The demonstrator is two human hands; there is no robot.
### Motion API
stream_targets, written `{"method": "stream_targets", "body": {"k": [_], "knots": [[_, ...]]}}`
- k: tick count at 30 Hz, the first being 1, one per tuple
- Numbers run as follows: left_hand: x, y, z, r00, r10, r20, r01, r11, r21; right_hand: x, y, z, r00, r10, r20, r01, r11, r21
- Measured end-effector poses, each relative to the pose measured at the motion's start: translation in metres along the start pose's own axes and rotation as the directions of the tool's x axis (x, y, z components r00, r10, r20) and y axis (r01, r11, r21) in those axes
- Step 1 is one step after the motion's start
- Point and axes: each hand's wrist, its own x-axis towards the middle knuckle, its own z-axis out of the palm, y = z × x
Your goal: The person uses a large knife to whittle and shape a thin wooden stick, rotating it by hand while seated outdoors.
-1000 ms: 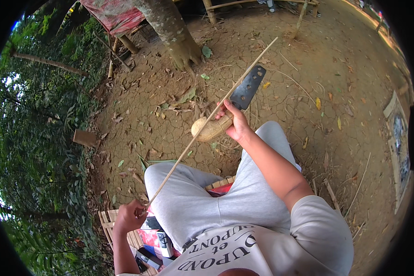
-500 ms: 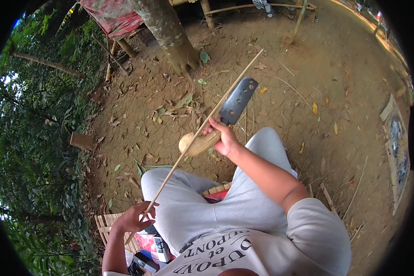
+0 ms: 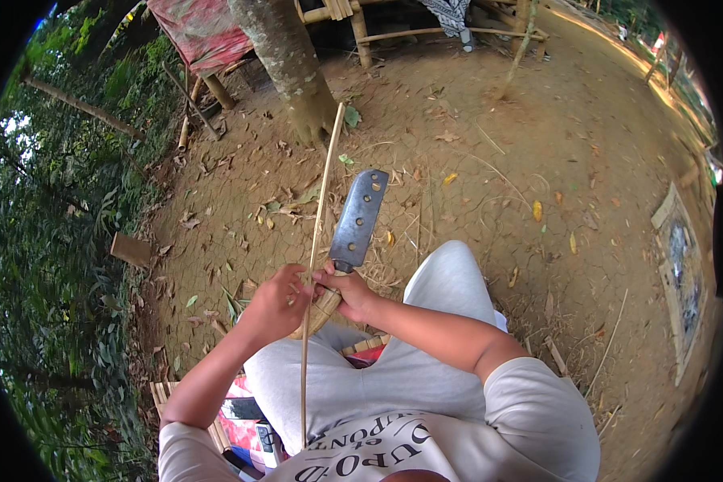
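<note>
My right hand (image 3: 350, 294) is closed round the thick pale wooden handle (image 3: 326, 307) of a knife. Its broad dark blade (image 3: 359, 217), pierced by several holes, points up and away from me. A long, thin bamboo strip (image 3: 321, 213) stands nearly lengthwise in front of me, just left of the blade. At the strip's middle, my left hand (image 3: 283, 304) has its curled fingers against it, close to the right hand's fingertips. The strip's near end reaches down to my shirt. The left hand partly hides the handle's butt.
A tree trunk (image 3: 285, 68) rises ahead, beside a red cloth (image 3: 205, 32) and a bamboo bench frame (image 3: 426, 34). A brown block (image 3: 131, 250) lies by the greenery at left. Phone-like objects (image 3: 267, 438) rest by my left thigh. A worn board (image 3: 681, 281) lies far right.
My left hand has moved up along the strip from its near end to beside my right hand. The strip has swung from slanting right to nearly upright; the knife has come left and nearer.
</note>
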Motion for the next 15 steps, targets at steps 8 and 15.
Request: {"method": "stream_targets", "body": {"k": [8, 15], "knots": [[0.033, -0.007, 0.016, 0.985, -0.121, -0.122, 0.121, 0.993, -0.010, 0.002, -0.006, 0.001, 1.000, 0.014, -0.023, -0.015, 0.999, -0.043], [0.045, -0.033, 0.035, 0.975, -0.187, -0.117, 0.093, 0.827, -0.554, 0.015, -0.032, 0.000, 0.995, -0.003, -0.102, -0.018, 0.977, -0.211]]}}
